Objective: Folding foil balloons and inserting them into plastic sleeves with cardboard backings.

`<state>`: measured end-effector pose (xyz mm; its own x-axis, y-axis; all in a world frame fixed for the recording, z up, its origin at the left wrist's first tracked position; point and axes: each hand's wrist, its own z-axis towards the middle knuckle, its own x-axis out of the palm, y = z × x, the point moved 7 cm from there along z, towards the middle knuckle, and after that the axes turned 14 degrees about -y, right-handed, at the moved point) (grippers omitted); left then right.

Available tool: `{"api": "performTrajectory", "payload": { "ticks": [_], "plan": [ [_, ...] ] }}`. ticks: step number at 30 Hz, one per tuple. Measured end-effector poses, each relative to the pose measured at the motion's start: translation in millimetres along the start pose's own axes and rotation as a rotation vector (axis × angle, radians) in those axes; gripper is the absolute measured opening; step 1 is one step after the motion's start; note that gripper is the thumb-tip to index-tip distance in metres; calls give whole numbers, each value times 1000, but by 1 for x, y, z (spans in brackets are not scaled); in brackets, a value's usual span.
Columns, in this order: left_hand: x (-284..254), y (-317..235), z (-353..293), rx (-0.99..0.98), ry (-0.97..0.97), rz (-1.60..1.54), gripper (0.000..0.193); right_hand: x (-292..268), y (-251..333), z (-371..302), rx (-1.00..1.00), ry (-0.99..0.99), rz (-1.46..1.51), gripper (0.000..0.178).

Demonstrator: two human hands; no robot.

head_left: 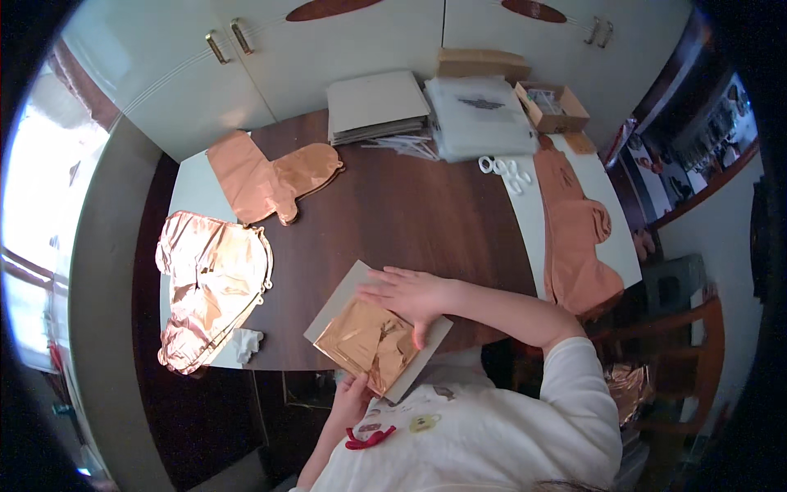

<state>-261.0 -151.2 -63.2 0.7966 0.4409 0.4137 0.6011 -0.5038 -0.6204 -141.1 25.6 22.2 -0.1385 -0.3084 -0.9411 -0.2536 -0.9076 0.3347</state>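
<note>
At the near edge of the table, a folded rose-gold foil balloon [357,334] lies on a grey card sheet [334,305], turned at an angle. My right hand [410,295] rests flat across the far side of the foil and card, fingers spread and thumb apart. My left hand [352,399] closes its fingertips on the near corner of the foil; the card's edge under them is partly hidden. Flat stacks of similar foil balloons lie around: a shiny stack [209,279] at left, a duller stack [275,180] behind it, and a long stack [570,238] at right.
Along the back stand a stack of grey card sheets [377,98], thin white sticks [402,146], a pile of clear plastic bags [475,115] and an open cardboard box [564,123]. White rings or tape [507,170] lie in front. A crumpled white tissue [247,344] sits near left.
</note>
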Motion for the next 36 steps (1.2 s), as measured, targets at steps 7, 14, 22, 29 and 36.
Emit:
{"api": "performTrajectory", "payload": {
  "ticks": [7,14,22,29,36],
  "plan": [
    [9,-9,-3,203,-113,303,34,-120,-114,-10,246,-444,-95,52],
    [0,-3,-2,198,-97,308,28,-156,-312,-149,795,-608,-525,52],
    [-4,-9,-12,220,-181,253,24,-161,-288,-131,923,-627,-490,29],
    [1,-19,-18,262,-188,210,25,-186,-210,-100,584,-1069,-643,11],
    [10,-49,-26,423,-252,91,25,-66,-74,-13,326,-549,-466,8]
  ]
}}
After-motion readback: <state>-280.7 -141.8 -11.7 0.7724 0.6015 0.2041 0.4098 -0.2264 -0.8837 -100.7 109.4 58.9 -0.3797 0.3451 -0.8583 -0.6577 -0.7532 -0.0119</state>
